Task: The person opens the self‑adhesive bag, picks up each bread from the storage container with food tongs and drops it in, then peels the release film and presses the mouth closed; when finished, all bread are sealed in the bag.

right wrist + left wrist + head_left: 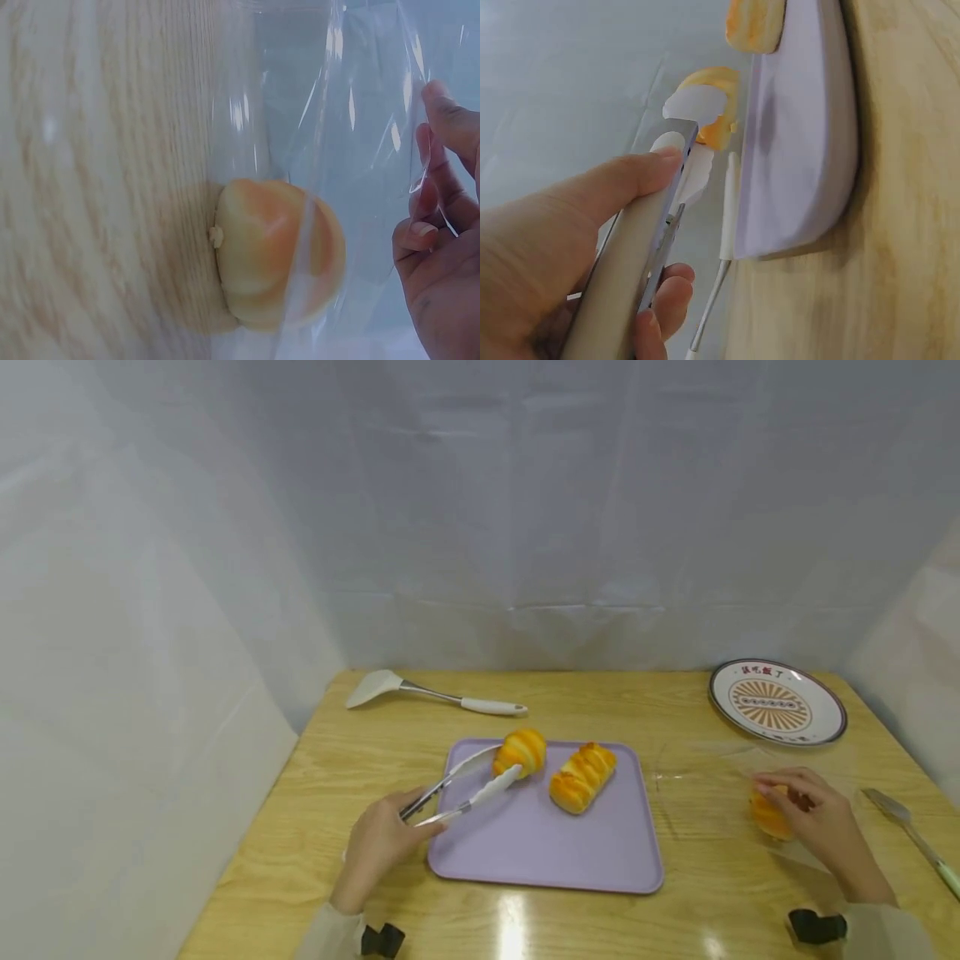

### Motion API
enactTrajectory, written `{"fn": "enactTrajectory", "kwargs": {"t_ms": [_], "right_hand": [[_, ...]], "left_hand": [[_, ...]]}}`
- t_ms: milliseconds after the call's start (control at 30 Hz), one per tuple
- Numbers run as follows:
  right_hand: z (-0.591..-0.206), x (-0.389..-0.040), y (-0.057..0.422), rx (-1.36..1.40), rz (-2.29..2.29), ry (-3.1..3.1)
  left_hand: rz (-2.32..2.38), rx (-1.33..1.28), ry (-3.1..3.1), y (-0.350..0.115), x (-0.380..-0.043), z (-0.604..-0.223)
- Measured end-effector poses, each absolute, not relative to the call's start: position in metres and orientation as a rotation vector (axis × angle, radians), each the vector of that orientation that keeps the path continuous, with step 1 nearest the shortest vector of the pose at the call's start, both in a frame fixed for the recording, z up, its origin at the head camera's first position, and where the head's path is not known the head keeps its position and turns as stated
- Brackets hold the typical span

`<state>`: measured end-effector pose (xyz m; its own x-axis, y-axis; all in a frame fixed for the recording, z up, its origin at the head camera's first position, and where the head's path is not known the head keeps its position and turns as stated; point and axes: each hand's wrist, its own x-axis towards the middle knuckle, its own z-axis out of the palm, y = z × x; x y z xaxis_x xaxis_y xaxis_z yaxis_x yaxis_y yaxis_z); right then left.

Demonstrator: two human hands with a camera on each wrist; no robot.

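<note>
My left hand [381, 837] grips a pair of tongs [493, 787] with white scalloped tips. Between those tips sits a round, yellow-orange striped bread roll [529, 752], over the back of the lilac tray [540, 856]; the left wrist view shows the roll [718, 131] raised off the tray surface. A longer braided loaf [582, 779] lies on the tray to its right. On the right side, my right hand [825, 822] pinches the edge of a clear plastic bag [360, 142] between thumb and fingers. Another round bread roll [262, 255] rests inside the bag, low against the table.
A white spatula [491, 706] lies behind the tray at the back left. At the back right stands a patterned white plate [825, 710]. A metal utensil with a pale green handle [918, 843] lies near the right edge. White sheeting [510, 527] encloses the wooden table [255, 868].
</note>
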<state>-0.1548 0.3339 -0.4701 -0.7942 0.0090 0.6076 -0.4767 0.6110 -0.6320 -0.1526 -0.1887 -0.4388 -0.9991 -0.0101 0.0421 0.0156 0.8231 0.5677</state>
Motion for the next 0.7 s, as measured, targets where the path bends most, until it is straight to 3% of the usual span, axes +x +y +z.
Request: {"fn": "enactTrajectory", "kwargs": {"t_ms": [233, 700], "right_hand": [[-0.469, -0.155, 0.337, 0.414, 1.106, -2.275], [-0.47, -0.154, 0.337, 0.399, 1.094, -2.284]], "left_hand": [[-0.831, -0.235, -2.904, -0.168, -0.161, -0.424], [-0.566, -0.84, -2.914, -0.081, -0.202, -0.397]]}}
